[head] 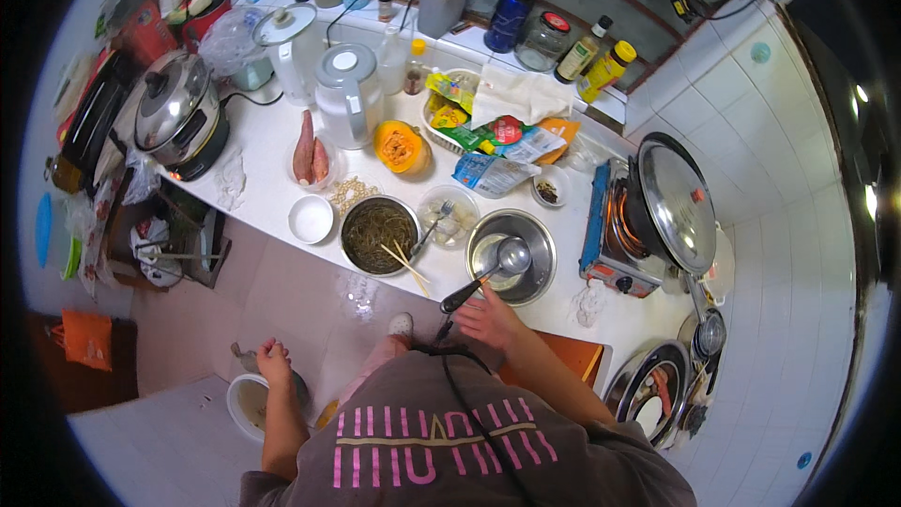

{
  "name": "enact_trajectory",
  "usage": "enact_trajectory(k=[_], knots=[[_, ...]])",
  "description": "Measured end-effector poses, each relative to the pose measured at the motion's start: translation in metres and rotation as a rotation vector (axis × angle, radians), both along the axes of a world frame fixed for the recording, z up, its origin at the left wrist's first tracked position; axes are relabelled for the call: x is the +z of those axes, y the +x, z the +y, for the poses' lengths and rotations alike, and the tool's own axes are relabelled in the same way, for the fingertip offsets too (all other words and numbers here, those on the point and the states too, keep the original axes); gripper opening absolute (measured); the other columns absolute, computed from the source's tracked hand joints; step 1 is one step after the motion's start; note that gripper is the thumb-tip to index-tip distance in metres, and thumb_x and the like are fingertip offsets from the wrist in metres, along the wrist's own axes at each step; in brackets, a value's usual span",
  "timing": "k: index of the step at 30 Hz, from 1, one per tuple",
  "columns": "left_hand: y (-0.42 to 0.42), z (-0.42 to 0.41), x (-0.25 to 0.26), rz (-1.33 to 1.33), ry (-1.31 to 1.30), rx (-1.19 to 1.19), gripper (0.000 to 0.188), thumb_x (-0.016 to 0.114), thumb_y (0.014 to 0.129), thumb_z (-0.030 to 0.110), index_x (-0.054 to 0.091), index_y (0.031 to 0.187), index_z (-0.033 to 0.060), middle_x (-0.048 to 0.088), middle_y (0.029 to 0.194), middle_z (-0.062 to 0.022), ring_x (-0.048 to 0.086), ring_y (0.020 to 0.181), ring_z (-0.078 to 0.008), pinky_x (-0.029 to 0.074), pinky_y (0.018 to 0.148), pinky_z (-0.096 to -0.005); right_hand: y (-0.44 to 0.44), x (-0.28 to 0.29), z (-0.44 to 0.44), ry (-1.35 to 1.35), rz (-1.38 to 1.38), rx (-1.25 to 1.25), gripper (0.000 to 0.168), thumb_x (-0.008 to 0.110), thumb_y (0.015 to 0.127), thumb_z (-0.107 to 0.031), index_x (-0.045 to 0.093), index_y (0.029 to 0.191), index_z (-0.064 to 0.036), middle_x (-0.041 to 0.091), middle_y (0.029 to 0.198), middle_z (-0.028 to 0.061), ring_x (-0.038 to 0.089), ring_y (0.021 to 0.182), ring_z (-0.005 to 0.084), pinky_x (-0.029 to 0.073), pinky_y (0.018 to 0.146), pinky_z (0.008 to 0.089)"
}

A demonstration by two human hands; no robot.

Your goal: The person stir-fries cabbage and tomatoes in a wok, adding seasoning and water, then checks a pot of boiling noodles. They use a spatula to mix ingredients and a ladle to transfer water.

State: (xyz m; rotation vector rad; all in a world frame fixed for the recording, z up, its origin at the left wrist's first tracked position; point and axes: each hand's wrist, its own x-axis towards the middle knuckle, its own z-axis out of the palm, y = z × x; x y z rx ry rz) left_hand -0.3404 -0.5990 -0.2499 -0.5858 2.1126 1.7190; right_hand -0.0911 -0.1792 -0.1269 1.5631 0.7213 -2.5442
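My right hand (489, 318) is beside the black handle of a metal ladle (462, 296), fingers spread; whether a fingertip touches it is unclear. The ladle leans in a stainless steel bowl (545, 253), its handle over the near rim. My left hand (274, 360) hangs low at my side above a white bucket (243, 394), fingers curled in with nothing visible in them. Left of the steel bowl, a clear bowl (454, 208) holds pale pieces and a fork. Beside it, a pot of dark strands in liquid (376, 232) has wooden chopsticks (405, 260) across its rim.
A portable gas stove (612, 253) glows under a lidded wok (672, 204) on the right. Behind the bowls are a cut pumpkin (401, 148), sweet potatoes (304, 155), a plastic pitcher (348, 95) and seasoning packets (486, 130). A rice cooker (179, 113) stands left; the floor has a wet patch (360, 296).
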Motion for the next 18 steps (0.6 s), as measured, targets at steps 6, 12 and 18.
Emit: enact_trajectory(k=[6,12,18], knots=[[-0.017,0.049,0.029,0.063,-0.021,-0.201,0.025,0.056,0.088,0.011,0.054,0.112,0.0033,0.058,0.086,-0.0044,0.055,0.068,-0.0103,0.043,0.053,-0.0228,-0.007,-0.011,-0.010,-0.072,0.304,-0.309,0.025,0.057,0.094,-0.031,0.054,0.109,-0.010,0.062,0.107,0.0051,0.059,0.098,0.0172,0.045,0.083,0.0365],[-0.015,0.149,0.104,0.532,-0.006,-0.506,0.024,0.053,0.091,0.010,0.055,0.113,0.0022,0.058,0.089,-0.0062,0.056,0.076,-0.0117,0.046,0.064,-0.0252,0.037,0.055,-0.041,0.117,0.393,-0.386,0.028,0.049,0.098,-0.026,0.052,0.119,-0.008,0.060,0.106,0.0029,0.056,0.097,0.0138,0.045,0.082,0.0305],[0.142,0.305,0.234,-0.311,0.500,-1.434,0.044,0.048,0.096,0.040,0.053,0.122,0.0049,0.062,0.098,-0.0084,0.061,0.083,-0.0187,0.051,0.070,-0.0313,0.091,0.103,-0.066,0.499,0.500,-0.392,0.033,0.054,0.096,-0.017,0.050,0.126,-0.006,0.056,0.113,0.0024,0.054,0.100,0.0114,0.044,0.089,0.0295]])
